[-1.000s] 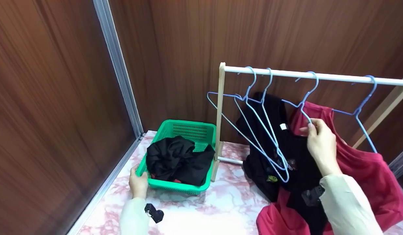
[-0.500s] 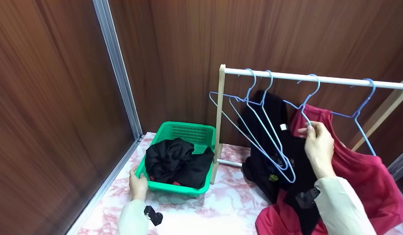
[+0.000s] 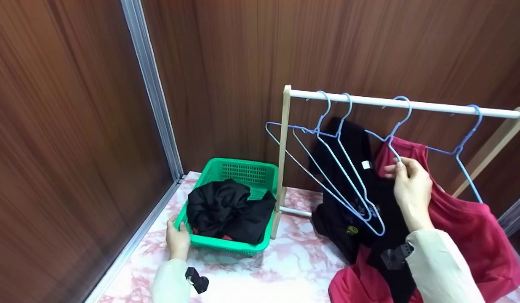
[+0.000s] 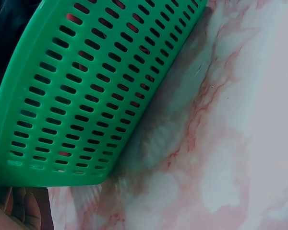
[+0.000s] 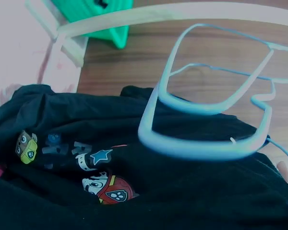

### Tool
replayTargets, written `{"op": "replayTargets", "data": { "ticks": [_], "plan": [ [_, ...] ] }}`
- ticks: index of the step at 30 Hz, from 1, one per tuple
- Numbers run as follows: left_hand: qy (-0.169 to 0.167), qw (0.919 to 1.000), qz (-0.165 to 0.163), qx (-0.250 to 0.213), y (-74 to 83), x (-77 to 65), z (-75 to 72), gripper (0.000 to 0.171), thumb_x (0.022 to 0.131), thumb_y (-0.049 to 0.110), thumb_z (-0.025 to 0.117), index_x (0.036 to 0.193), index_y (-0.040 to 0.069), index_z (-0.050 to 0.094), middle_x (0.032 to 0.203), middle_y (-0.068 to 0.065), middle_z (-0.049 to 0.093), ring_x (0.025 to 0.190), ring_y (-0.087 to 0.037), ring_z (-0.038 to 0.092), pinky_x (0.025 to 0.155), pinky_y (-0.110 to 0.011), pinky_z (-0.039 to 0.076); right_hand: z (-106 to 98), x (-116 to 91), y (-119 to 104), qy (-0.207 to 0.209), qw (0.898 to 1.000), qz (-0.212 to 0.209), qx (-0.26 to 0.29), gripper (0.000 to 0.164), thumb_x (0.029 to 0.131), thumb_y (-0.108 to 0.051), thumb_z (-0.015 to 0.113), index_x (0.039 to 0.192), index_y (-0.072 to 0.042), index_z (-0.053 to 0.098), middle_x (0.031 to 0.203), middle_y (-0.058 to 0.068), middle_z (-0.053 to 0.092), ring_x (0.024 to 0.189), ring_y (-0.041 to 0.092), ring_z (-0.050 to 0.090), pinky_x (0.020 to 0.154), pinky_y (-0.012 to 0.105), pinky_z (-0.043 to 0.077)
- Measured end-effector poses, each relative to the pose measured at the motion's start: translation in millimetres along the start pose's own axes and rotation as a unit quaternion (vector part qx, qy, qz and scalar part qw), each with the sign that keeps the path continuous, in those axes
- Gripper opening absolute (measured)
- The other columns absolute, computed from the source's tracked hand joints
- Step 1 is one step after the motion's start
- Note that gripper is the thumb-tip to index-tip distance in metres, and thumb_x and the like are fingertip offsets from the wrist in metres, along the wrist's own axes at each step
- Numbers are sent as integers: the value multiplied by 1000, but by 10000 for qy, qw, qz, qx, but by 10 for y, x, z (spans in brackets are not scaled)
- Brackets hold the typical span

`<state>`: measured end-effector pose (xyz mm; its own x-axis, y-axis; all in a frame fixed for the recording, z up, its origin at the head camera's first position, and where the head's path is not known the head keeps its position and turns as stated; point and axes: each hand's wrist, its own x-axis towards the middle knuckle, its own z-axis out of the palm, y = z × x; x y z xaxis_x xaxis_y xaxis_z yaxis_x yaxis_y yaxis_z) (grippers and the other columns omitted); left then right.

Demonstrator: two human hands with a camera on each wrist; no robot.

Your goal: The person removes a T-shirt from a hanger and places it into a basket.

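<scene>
In the head view my left hand (image 3: pixel 178 242) grips the near left corner of a green plastic basket (image 3: pixel 226 245). Crumpled black cloth (image 3: pixel 224 206) lies inside, with bits of red beneath it. My right hand (image 3: pixel 412 189) pinches the sloping arm of a blue wire hanger (image 3: pixel 393 147) hooked on the rail. That hanger carries a black garment (image 3: pixel 382 189) with a white neck label; the right wrist view shows cartoon prints (image 5: pixel 110 187) on it. To the right, a red sleeveless garment (image 3: pixel 470 223) hangs from another blue hanger (image 3: pixel 466 151).
A small rack with a white rail (image 3: pixel 369 100) and wooden posts (image 3: pixel 283 160) stands right of the basket. Two bare blue hangers (image 3: pixel 348 172) dangle at its left end. Brown panel walls (image 3: pixel 226 84) close in the marbled surface (image 3: pixel 226 273).
The two bare hangers have swung slightly, the lower tip of one ending further right. Both hands keep their holds, with the rack slightly lower in view.
</scene>
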<state>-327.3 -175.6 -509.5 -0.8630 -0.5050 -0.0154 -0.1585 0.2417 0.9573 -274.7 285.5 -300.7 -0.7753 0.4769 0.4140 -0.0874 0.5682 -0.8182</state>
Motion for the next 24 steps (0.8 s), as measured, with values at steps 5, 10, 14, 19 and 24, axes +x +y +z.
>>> {"op": "replayTargets", "data": {
  "ticks": [5, 10, 14, 19, 24],
  "plan": [
    [-24, 10000, 3, 43, 5, -9, -6, 42, 98, 5, 37, 139, -1, 32, 139, -33, 39, 129, -46, 38, 110, -51, 29, 5, -12, -12, 164, 9998, -6, 70, 31, 100, -18, 41, 119, -3, 60, 59, -45, 45, 58, -27, 50, 73, 8, 33],
    [-40, 10000, 40, 80, 15, -6, -9, 42, 98, 5, 36, 139, -1, 32, 139, -33, 39, 129, -46, 38, 109, -51, 30, -7, -28, -15, 415, 9989, 98, 212, 32, 100, -22, 42, 119, -4, 61, 62, -44, 47, 58, -26, 51, 77, 11, 33],
    [-62, 9999, 83, 135, 20, -9, -6, 42, 98, 5, 36, 139, -3, 32, 139, -34, 38, 130, -46, 37, 110, -52, 29, -21, -28, -15, 604, 9972, 43, 437, 31, 99, -20, 43, 117, -2, 62, 62, -42, 49, 57, -24, 53, 77, 7, 35],
    [-101, 9997, 114, 208, 29, -11, -16, 43, 98, 6, 35, 140, -2, 31, 141, -33, 37, 131, -46, 36, 110, -52, 29, -33, -14, -11, 867, 9950, -1, 502, 29, 99, -21, 45, 113, -3, 63, 61, -43, 50, 56, -24, 53, 76, 6, 35],
    [-173, 9995, 59, 251, 16, -3, -36, 43, 99, 8, 34, 141, -1, 30, 142, -32, 36, 131, -46, 35, 110, -52, 28, -36, -8, 4, 1032, 9926, 38, 646, 28, 98, -23, 47, 111, -5, 64, 61, -41, 52, 57, -22, 54, 76, 7, 36]
  ]
}}
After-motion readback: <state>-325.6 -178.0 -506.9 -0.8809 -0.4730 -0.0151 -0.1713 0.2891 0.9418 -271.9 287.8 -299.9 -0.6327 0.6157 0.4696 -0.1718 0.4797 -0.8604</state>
